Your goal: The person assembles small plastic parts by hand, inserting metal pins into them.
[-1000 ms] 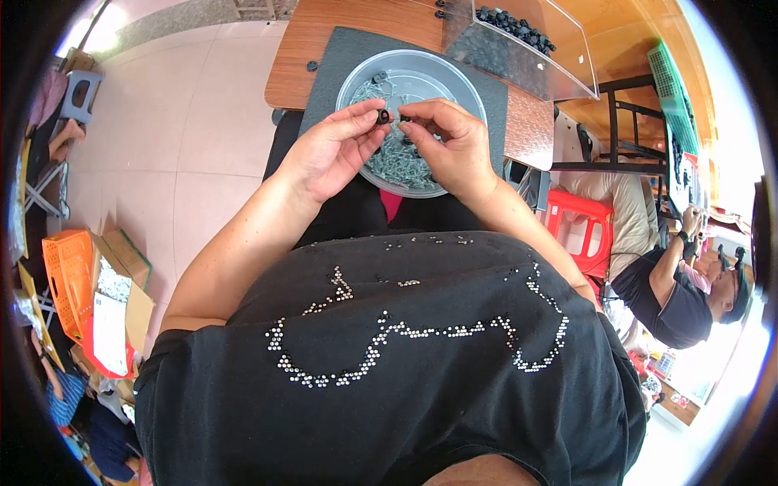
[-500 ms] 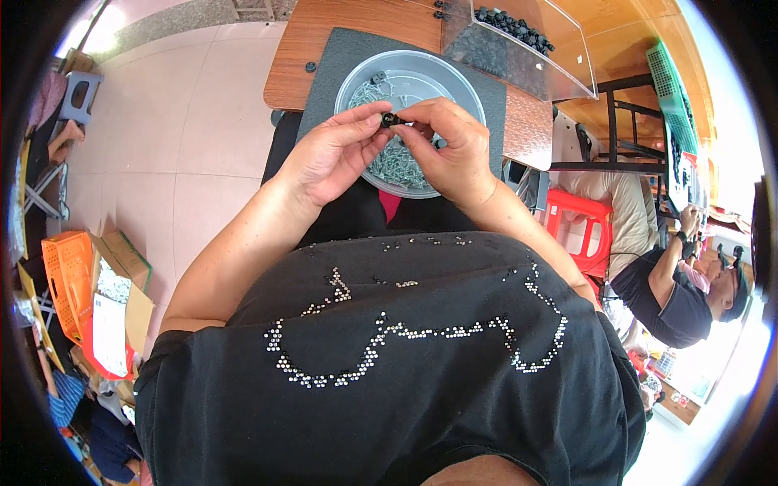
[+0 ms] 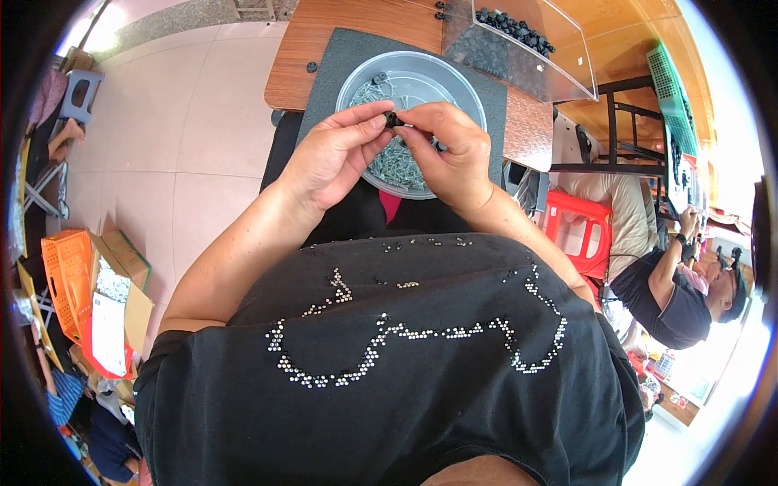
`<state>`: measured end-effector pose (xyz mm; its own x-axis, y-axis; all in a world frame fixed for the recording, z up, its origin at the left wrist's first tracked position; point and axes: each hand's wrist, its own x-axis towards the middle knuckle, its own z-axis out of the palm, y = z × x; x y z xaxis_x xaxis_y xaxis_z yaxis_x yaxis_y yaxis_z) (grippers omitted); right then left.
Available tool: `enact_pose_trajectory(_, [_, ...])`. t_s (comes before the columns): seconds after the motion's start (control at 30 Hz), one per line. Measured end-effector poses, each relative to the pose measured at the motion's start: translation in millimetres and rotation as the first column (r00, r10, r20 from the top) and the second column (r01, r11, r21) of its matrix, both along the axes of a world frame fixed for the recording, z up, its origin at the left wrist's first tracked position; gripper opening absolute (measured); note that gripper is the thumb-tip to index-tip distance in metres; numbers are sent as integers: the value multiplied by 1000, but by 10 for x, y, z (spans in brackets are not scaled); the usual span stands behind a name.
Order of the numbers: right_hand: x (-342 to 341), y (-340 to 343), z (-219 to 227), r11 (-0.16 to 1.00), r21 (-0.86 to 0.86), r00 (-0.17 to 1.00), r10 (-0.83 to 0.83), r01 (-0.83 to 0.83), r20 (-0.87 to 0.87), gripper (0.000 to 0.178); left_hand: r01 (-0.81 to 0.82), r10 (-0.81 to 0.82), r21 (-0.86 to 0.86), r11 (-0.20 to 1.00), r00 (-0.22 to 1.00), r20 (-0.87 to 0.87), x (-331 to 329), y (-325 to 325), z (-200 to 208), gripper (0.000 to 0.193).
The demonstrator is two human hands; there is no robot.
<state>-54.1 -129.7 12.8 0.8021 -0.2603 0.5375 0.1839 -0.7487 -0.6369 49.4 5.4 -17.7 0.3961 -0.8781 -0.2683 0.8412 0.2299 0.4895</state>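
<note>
A small black plastic part [image 3: 392,120] is pinched between both hands above a round grey basin [image 3: 344,89]. My left hand [image 3: 340,150] grips it from the left with thumb and forefinger. On the other side, my right hand [image 3: 454,150] closes thumb and forefinger against the same part, and its fingers hide some of it. Beneath the hands, the basin holds a heap of silvery screws [image 3: 399,168]. Another black part [image 3: 379,78] lies inside near the basin's far left wall.
The basin rests on a dark grey mat [image 3: 324,73] over a wooden table [image 3: 290,61]. A clear box [image 3: 519,65] of black parts stands at the back right. Right of me are a red stool [image 3: 579,231] and a seated person [image 3: 664,287]. Cartons and an orange crate [image 3: 65,271] lie left.
The black part has turned slightly between my fingers, and my right fingertips have shifted a little on it. Both arms stay nearly in place.
</note>
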Motion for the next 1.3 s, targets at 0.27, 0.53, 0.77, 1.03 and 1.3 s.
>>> enact_pose_trajectory(0.27, [-25,41,39,995,83,998,-57,58,-22,17,-4,4,-56,998,1000,0,-16,-2,10,23])
enact_pose_trajectory(0.53, [-3,-7,-13,998,-61,993,18,-11,116,17,-62,62,2,998,994,87,-55,3,71,24])
enact_pose_trajectory(0.77, [-17,21,4,1000,-8,992,5,-4,122,18,-96,93,5,995,971,222,-102,-11,151,23])
enact_pose_trajectory(1.03, [-23,17,15,997,-80,987,24,-11,160,19,-48,50,-31,998,998,34,-104,-13,94,20])
enact_pose_trajectory(1.3, [-35,23,18,998,-61,986,24,-13,168,18,47,-47,-7,999,999,-9,-96,-11,92,22])
